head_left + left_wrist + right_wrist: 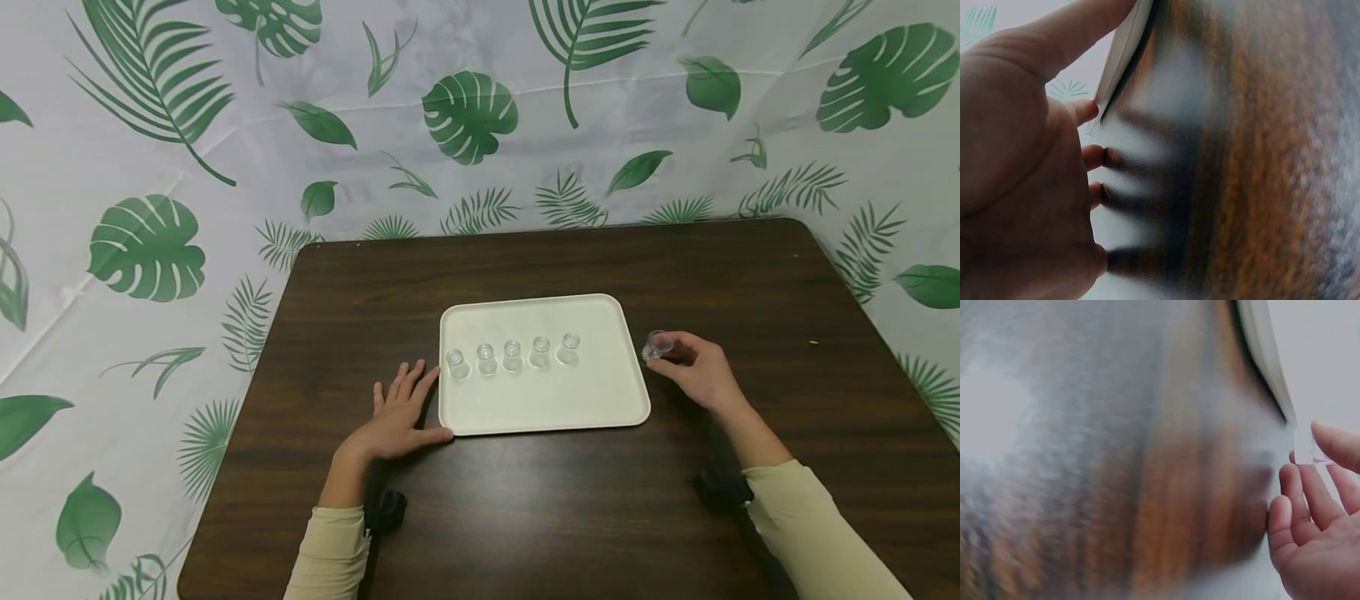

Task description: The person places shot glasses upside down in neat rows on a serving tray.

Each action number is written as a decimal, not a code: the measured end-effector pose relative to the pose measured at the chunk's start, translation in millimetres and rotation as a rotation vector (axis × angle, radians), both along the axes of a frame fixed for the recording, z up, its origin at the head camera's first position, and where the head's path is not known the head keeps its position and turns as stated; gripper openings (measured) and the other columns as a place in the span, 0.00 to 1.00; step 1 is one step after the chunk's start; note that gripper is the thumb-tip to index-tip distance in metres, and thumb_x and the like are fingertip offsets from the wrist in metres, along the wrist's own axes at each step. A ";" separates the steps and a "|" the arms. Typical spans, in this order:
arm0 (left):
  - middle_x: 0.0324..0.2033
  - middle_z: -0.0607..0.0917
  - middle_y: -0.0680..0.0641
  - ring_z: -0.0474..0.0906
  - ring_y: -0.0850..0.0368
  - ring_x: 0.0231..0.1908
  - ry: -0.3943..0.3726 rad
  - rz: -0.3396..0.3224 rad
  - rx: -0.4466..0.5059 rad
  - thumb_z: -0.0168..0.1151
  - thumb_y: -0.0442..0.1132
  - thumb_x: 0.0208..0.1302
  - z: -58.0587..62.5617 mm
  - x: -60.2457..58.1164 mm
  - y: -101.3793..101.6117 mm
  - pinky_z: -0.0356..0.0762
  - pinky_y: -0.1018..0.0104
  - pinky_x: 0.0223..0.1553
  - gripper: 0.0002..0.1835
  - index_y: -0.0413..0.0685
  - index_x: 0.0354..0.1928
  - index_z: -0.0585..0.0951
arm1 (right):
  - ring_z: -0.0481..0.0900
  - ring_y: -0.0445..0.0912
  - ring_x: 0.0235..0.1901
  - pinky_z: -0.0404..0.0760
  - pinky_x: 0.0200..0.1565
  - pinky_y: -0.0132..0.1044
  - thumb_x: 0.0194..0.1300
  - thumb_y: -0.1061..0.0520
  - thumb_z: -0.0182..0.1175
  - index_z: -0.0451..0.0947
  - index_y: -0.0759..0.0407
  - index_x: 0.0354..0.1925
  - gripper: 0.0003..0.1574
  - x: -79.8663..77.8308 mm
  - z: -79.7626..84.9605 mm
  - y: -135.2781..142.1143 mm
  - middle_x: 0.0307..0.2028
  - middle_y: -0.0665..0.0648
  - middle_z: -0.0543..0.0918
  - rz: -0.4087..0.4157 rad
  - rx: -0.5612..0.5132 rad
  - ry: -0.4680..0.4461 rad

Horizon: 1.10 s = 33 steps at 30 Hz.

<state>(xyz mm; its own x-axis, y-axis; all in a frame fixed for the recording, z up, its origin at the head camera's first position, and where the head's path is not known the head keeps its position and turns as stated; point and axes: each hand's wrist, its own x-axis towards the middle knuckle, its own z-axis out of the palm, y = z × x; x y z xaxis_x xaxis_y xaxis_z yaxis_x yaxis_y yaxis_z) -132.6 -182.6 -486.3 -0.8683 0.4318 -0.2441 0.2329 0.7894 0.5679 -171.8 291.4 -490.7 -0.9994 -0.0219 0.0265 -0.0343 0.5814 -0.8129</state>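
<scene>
Several small clear glass cups stand in a slightly slanting row on a cream tray (540, 408), from the leftmost cup (457, 365) to the rightmost cup (569, 349). Just beyond the tray's right edge, my right hand (701, 371) pinches another clear cup (656, 344) between thumb and fingers. In the right wrist view that cup (1307, 447) shows only faintly by the thumb. My left hand (397, 421) lies with fingers spread at the tray's left side, its thumb at the near left corner. The left wrist view shows the fingertips (1096, 156) touching the table.
The dark wood table (547, 517) has rounded far corners. A white cloth with green leaves (471, 117) hangs behind and beside it. A black wrist device (387, 510) sits on the left arm, and another (722, 490) on the right.
</scene>
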 end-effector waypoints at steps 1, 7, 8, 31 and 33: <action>0.77 0.42 0.40 0.29 0.38 0.74 0.000 0.000 -0.001 0.64 0.64 0.59 0.0 0.0 0.0 0.24 0.27 0.62 0.54 0.53 0.79 0.48 | 0.77 0.32 0.36 0.74 0.37 0.21 0.61 0.57 0.70 0.79 0.68 0.51 0.22 0.1 1.6 0.1 0.46 0.69 0.83 -0.002 -0.013 -0.004; 0.77 0.42 0.40 0.28 0.39 0.74 -0.006 0.003 -0.003 0.64 0.65 0.59 0.8 -0.2 1.0 0.24 0.27 0.62 0.55 0.53 0.79 0.47 | 0.77 0.32 0.37 0.75 0.38 0.20 0.61 0.56 0.70 0.78 0.68 0.53 0.25 -0.6 12.8 0.7 0.47 0.69 0.82 -0.009 -0.037 -0.012; 0.77 0.42 0.40 0.28 0.39 0.74 -0.006 0.003 -0.003 0.64 0.65 0.59 1.0 -0.2 1.2 0.24 0.27 0.62 0.55 0.53 0.79 0.47 | 0.77 0.31 0.37 0.75 0.38 0.20 0.62 0.55 0.70 0.78 0.68 0.53 0.26 -1.0 14.9 0.8 0.48 0.69 0.82 -0.011 -0.037 -0.016; 0.76 0.42 0.38 0.28 0.38 0.74 0.003 -0.004 0.009 0.65 0.63 0.60 0.5 0.8 0.3 0.24 0.27 0.61 0.54 0.53 0.79 0.47 | 0.76 0.53 0.38 0.73 0.31 0.29 0.62 0.59 0.68 0.80 0.66 0.53 0.22 -22.4 45.2 -32.8 0.46 0.67 0.83 0.059 0.100 0.101; 0.76 0.42 0.39 0.28 0.38 0.74 0.005 -0.005 0.006 0.65 0.63 0.60 0.6 0.8 0.4 0.24 0.27 0.62 0.54 0.53 0.79 0.47 | 0.76 0.53 0.35 0.73 0.31 0.32 0.61 0.59 0.69 0.81 0.65 0.53 0.21 -23.6 44.9 -36.8 0.43 0.65 0.84 0.060 0.128 0.096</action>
<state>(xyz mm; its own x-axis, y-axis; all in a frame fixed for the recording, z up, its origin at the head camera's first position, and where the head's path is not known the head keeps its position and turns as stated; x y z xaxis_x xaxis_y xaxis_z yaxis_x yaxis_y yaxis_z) -131.8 -182.2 -485.6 -0.8673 0.4376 -0.2374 0.2397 0.7850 0.5712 -195.4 254.6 -445.7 -0.9892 -0.0906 0.1150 -0.1459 0.6745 -0.7237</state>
